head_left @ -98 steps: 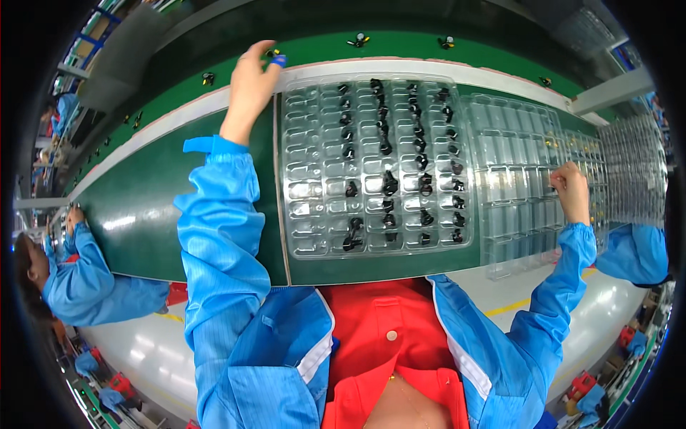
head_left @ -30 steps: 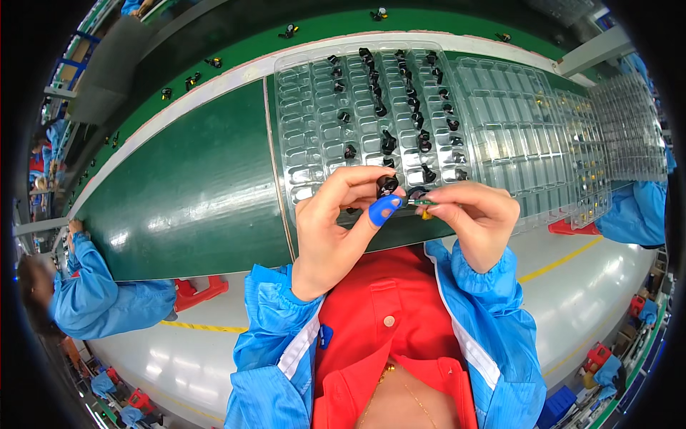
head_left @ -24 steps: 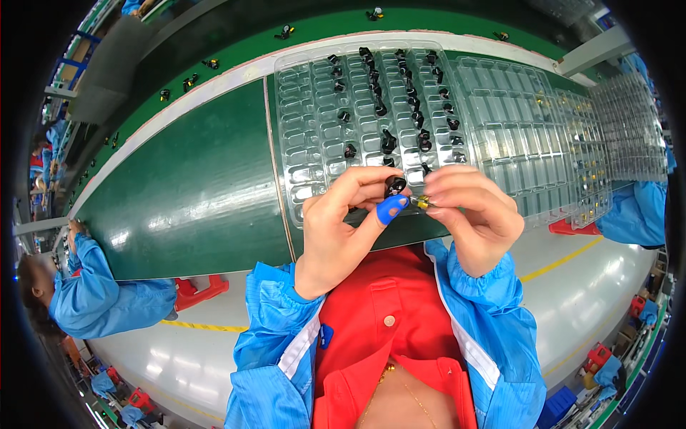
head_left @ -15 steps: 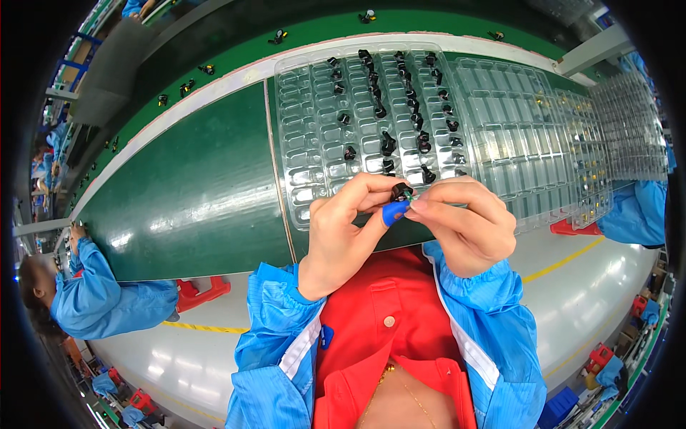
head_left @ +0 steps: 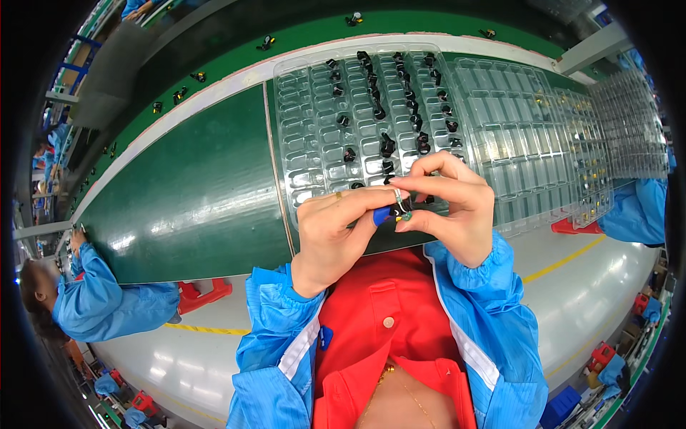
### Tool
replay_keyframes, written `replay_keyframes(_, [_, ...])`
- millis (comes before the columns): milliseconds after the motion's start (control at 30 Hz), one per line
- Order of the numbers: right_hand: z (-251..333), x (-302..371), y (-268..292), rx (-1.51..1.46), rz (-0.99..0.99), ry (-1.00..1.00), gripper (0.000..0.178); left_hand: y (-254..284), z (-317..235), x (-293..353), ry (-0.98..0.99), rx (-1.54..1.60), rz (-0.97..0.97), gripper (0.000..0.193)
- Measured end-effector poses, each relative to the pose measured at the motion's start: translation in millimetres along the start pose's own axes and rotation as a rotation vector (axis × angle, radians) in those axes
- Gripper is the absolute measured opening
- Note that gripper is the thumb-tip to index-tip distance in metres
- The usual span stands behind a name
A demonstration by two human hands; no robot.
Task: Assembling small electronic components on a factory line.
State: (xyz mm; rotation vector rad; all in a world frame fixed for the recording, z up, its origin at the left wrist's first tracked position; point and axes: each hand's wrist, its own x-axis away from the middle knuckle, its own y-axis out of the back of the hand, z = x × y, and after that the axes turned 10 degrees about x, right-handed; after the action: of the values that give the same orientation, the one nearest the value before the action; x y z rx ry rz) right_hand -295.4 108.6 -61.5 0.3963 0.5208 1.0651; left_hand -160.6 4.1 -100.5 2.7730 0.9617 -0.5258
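Note:
In front of my chest, my left hand (head_left: pixel 336 232) pinches a small black part with a green and yellow end (head_left: pixel 404 213). A blue finger cover (head_left: pixel 381 216) wraps one of its fingertips. My right hand (head_left: pixel 451 207) closes on the same part from the other side, thumb by the green end and fingers at its top. The fingers partly hide the part, and its exact kind is not clear. Just beyond both hands lies a clear plastic tray (head_left: pixel 304 139) with rows of pockets, several holding small black parts (head_left: pixel 387 145).
More clear trays (head_left: pixel 511 136) lie to the right, with a stack of upright trays (head_left: pixel 629 125) beyond. Across the far side runs a green conveyor (head_left: pixel 307 32) carrying scattered black parts. A co-worker in a blue jacket (head_left: pixel 118 300) sits at the left of the green table (head_left: pixel 186 193).
Both hands have shifted their grip and turned the part, so its green end now points down toward me. My right fingers have lifted over it. Parts on the conveyor have moved left.

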Motion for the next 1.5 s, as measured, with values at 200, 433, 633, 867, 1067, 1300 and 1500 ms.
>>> replay_keyframes(200, [-3.5, 0.9, -1.2, -0.129, 0.035, 0.007, 0.034, -0.9, -0.5, -1.7, 0.0, -0.021, 0.042, 0.014])
replay_keyframes(433, [-6.6, 4.9, -3.6, -0.481, 0.037, -0.062, 0.017, -6.2, -2.8, 0.0, 0.345, 0.634, -0.009, 0.016])
replay_keyframes(633, [-4.5, 4.2, -10.0, -0.201, -0.164, 0.07, 0.018, -7.9, 14.6, 9.8, 0.503, 1.047, 0.113, 0.025])
replay_keyframes(867, [-4.5, 7.5, -9.1, -0.262, -0.157, 0.02, 0.01, -16.4, 12.4, 2.3, 0.211, 0.525, 0.085, 0.018])
replay_keyframes(1067, [-1.1, 5.3, -7.6, -0.512, -0.183, -0.16, 0.012, -15.3, 11.5, -1.4, 0.257, 0.233, 0.116, 0.011])
replay_keyframes(1300, [2.3, 4.4, -6.8, -0.448, -0.17, -0.218, 0.01, -18.0, 8.7, -7.7, -0.076, -0.115, -0.004, 0.03])
replay_keyframes(1500, [-5.4, 1.7, -2.5, -0.716, -0.075, -0.411, 0.025, -19.4, 15.7, -5.2, -0.122, -0.124, -0.002, 0.032])
